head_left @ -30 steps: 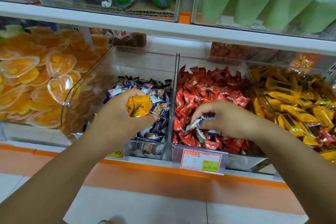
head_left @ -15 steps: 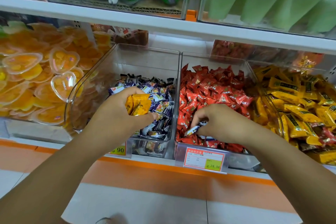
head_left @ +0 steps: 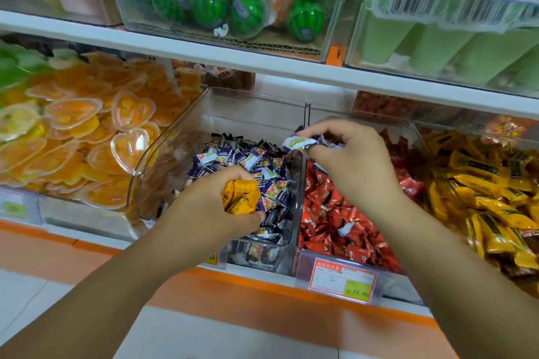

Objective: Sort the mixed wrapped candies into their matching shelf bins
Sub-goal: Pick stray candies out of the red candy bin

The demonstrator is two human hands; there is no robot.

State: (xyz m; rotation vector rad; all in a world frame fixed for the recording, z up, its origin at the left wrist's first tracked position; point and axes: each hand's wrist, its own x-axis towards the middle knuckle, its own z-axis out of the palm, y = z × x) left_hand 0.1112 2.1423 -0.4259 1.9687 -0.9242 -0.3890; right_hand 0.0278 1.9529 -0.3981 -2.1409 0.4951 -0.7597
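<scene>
My right hand (head_left: 354,163) has lifted out of the red bin (head_left: 323,111), where it was digging half a second ago. It now hovers over the clear wall that divides that bin from the purple bin (head_left: 256,116). Its thumb and fingertips pinch a small bunch of purple-and-white candies (head_left: 299,143), with one white wrapper sticking out to the left, above the back of the purple heap (head_left: 233,154).

My left hand (head_left: 204,213) has barely moved. It is curled round a fistful of yellow candies (head_left: 240,198), held just over the front half of the purple bin.

The red bin is filled with red candies (head_left: 329,213), and one white-and-purple stray (head_left: 345,227) lies among them near the front. A price label (head_left: 341,281) reading 24.90 hangs on the shelf's front edge below that bin.

Toward the shelf's right end, a third bin (head_left: 417,134) holds yellow bars (head_left: 495,198). Left of the purple bin lies a heap of orange heart-shaped jelly cups (head_left: 87,131). The three bins stand side by side on one shelf (head_left: 262,285), whose front edge is trimmed in orange.
</scene>
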